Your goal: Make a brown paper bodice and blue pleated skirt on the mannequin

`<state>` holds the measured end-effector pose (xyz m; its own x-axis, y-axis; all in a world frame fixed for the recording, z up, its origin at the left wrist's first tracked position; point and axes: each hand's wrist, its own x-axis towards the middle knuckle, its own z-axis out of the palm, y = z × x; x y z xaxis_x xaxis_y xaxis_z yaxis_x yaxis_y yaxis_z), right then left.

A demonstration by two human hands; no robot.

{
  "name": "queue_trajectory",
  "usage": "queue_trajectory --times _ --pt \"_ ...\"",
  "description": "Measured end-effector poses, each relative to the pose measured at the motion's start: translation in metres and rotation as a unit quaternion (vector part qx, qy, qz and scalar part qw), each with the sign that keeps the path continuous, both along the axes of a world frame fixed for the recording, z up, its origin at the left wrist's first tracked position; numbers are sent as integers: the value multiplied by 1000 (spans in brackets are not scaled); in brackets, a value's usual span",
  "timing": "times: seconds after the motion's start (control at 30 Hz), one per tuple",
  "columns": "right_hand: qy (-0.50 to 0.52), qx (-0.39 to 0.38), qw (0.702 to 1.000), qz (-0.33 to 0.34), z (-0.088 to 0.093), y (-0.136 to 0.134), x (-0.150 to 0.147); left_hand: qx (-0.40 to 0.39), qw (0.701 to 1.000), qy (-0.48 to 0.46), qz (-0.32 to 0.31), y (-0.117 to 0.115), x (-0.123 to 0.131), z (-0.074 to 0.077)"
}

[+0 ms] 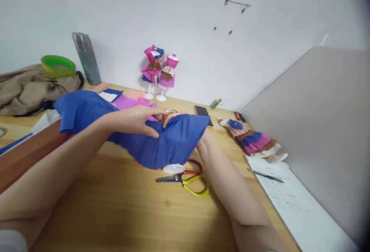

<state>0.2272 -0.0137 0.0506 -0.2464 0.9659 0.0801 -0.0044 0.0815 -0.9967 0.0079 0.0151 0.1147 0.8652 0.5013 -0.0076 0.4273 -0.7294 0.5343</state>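
A long sheet of blue crepe paper (162, 148), gathered into pleats, stretches across the middle of the head view. My left hand (138, 120) grips its upper edge, thumb on the near side and fingers curled over the top. From behind the paper my right hand (171, 118) reaches up, its fingertips closed on the gathered edge; most of that hand is hidden. Below the paper's lower edge a white round base (174, 168) sticks out; what it belongs to is covered. Just under it, scissors (185, 178) with red and yellow handles lie on the table.
Two small dress stands (153, 67) with paper outfits stand by the wall. At left are a thermos (86, 59), green tape (58, 66), brown cloth (26, 86) and paper strips. A phone (203, 115), paper dress (254, 140) and notebook (291, 198) with pen lie right.
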Motion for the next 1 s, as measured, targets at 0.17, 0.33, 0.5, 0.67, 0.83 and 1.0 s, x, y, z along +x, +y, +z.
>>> queue_trajectory --times 0.17,0.33,0.5,0.67,0.83,1.0 --pt "34 -52 996 70 11 -7 17 -31 999 -8 32 6 8 -24" --pt "83 -100 991 33 22 -11 43 -1 993 32 117 4 -2 -14" --pt "129 -107 982 81 25 -14 46 78 960 129 237 1 -3 -3" --pt "48 -92 995 7 19 -16 27 55 952 134 269 7 -11 1" --pt "36 -86 993 -67 20 -16 22 -2 969 95 227 20 -27 4" --pt "55 -54 987 -143 21 -14 20 -109 984 54 131 23 -30 1"
